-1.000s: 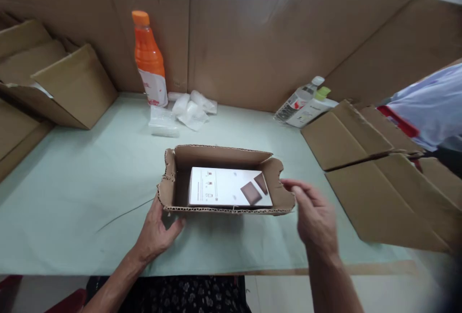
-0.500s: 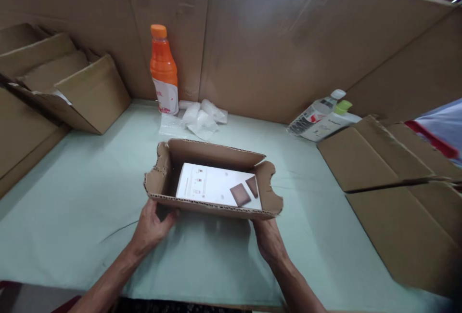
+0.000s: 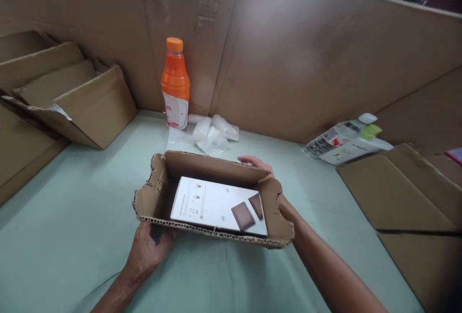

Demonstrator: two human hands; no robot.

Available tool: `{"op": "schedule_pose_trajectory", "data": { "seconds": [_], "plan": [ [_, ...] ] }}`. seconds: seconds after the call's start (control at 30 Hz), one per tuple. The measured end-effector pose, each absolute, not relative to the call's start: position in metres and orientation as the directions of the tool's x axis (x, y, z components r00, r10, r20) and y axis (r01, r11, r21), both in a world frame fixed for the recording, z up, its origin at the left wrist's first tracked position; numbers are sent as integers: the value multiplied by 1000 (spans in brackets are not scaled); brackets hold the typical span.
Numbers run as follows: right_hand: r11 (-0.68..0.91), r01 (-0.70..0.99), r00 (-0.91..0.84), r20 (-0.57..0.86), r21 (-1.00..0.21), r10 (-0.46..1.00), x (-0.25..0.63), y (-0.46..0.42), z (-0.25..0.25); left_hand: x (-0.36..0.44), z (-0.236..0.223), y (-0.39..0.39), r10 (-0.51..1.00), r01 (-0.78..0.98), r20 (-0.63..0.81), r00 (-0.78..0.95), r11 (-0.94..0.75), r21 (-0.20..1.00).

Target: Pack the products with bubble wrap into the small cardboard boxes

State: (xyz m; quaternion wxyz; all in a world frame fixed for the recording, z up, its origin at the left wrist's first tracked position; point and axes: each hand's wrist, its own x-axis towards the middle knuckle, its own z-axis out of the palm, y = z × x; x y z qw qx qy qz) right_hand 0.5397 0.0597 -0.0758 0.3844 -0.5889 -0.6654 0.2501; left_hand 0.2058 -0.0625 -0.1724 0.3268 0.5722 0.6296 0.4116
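A brown open-topped cardboard box (image 3: 249, 241) with rough, torn-looking edges sits in front of me. Inside it lies a white carton (image 3: 216, 202) printed with brown squares and small drawings. My left hand (image 3: 147, 250) grips the box at its near left corner, thumb along the front wall and the other fingers partly hidden beneath. Round the right end reaches my right hand (image 3: 257, 163), its fingers stretched out leftward behind the far wall. The box hides most of that palm, and whether it touches the wall I cannot tell.
An orange-capped bottle (image 3: 175, 84) stands at the back beside crumpled bubble wrap (image 3: 212, 135). A clear bottle (image 3: 337, 137) and a white pack with a green cap (image 3: 357, 149) lean at back right. Cardboard boxes flank both sides (image 3: 97, 106); a cardboard wall (image 3: 306, 62) closes the back.
My right hand has gone from under the near right side to behind the far wall. The left hand stays at its corner. The view has shifted, so everything sits lower in it.
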Motion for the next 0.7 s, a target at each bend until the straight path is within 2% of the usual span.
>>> {"op": "schedule_pose_trajectory", "data": {
  "seconds": [0.07,0.17,0.23,0.3,0.43,0.5,0.6,0.7],
  "plan": [
    [289,657,-127,276,-697,953,519,115,-72,205,-178,-63,985,517,124,-120,-44,855],
    [510,805,-432,291,-304,854,475,186,-74,203,-184,-63,971,597,220,-88,-126,793],
    [573,806,-534,234,-150,812,451,215,-75,203,-186,-64,967,626,248,-62,-156,764],
    [569,810,-523,265,-143,810,442,224,-74,203,-187,-64,965,640,258,-54,-165,750],
    [520,805,-288,579,-286,763,478,176,-65,204,-184,-64,964,633,255,-80,-148,760],
    [509,791,-194,650,-339,735,516,125,-68,205,-180,-62,969,607,224,-105,-116,786],
    [400,821,-110,576,-407,810,574,37,-88,205,-172,-60,978,540,154,-142,-54,840],
    [327,866,-169,393,-378,904,610,-46,-110,204,-166,-58,986,435,89,-144,-18,900]
  ]
}}
